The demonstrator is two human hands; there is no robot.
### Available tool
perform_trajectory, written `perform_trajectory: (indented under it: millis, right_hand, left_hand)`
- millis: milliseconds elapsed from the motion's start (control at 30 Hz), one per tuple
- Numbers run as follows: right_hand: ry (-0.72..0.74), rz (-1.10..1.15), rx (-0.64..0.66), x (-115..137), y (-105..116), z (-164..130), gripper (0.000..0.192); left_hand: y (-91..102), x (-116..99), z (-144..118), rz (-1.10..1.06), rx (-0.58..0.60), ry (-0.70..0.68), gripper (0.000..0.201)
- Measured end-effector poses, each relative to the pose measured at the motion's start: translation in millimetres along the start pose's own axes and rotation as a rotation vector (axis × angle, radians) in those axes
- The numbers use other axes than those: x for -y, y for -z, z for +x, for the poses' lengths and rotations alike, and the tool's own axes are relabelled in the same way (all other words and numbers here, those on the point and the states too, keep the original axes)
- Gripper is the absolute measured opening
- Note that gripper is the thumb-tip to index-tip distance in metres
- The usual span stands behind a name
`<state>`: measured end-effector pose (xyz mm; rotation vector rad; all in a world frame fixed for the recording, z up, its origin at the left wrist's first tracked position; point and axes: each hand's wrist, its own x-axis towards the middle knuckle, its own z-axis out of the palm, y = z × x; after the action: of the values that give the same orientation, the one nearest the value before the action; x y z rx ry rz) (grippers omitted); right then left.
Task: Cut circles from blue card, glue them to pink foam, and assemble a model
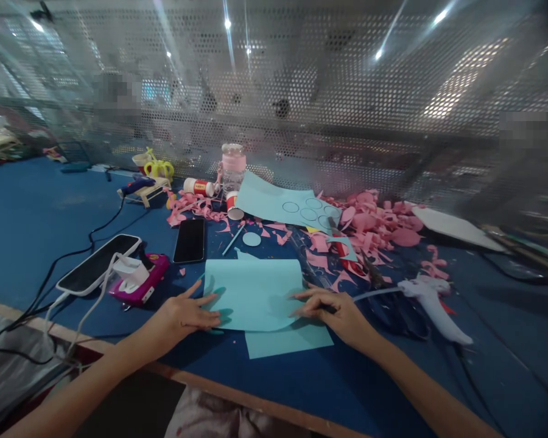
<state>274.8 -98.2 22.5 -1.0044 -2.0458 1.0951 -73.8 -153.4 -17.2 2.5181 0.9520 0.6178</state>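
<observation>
A light blue foam-like sheet (pixel 253 292) lies rolled or folded over in front of me, its rounded fold toward the far side. Under its near edge another light blue piece (pixel 287 344) sticks out. My left hand (pixel 187 311) rests on the sheet's left edge, fingers spread and flat. At the right edge, my right hand (pixel 331 309) touches the sheet with curled fingers. A short dark pen-like thing shows in its grip, mostly hidden by the fingers. Beyond the sheet lie a blue disc (pixel 251 239) and a thin blue stick (pixel 233 239).
A blue sheet with drawn circles (pixel 283 204) leans on pink scraps (pixel 374 222). To the right are a hot glue gun (pixel 433 304) and dark-handled scissors (pixel 404 319). Phones (pixel 189 241), a purple power adapter (pixel 144 283) and cables lie left. A bottle (pixel 234 167) stands behind.
</observation>
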Motion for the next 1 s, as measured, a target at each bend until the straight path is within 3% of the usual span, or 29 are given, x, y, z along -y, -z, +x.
perform_trajectory:
  millis: [167, 300, 467, 567, 800, 900, 1000]
  right_hand:
    - [0.063, -0.043, 0.003, 1.6, 0.1, -5.1, 0.013]
    - [0.143, -0.116, 0.047, 4.2, 1.8, -7.7, 0.014]
    - [0.208, -0.264, -0.07, 7.4, -5.6, -3.8, 0.023]
    - [0.282, -0.449, -0.124, 11.5, -15.3, 0.3, 0.025]
    - [0.375, -0.889, -0.105, 27.0, -33.1, 4.3, 0.014]
    - [0.39, -0.979, -0.111, 28.2, -34.3, 2.8, 0.01]
    - [0.393, -1.025, -0.118, 27.2, -33.8, -0.1, 0.007]
  left_hand:
    - [-3.3, 0.8, -3.6, 0.052, 0.009, -0.067, 0.032]
    - [12.6, -17.4, 2.9, 0.057, 0.098, 0.03, 0.036]
    - [12.7, -22.7, 13.0, 0.257, -0.053, -0.025, 0.032]
    - [7.6, -20.6, 14.9, 0.368, -0.074, -0.097, 0.031]
    - [13.3, -33.8, 25.4, 0.541, 0.078, -0.158, 0.042]
    - [15.7, -36.3, 33.2, 0.522, 0.202, -0.155, 0.052]
    - [18.8, -32.6, 37.7, 0.497, 0.252, -0.123, 0.055]
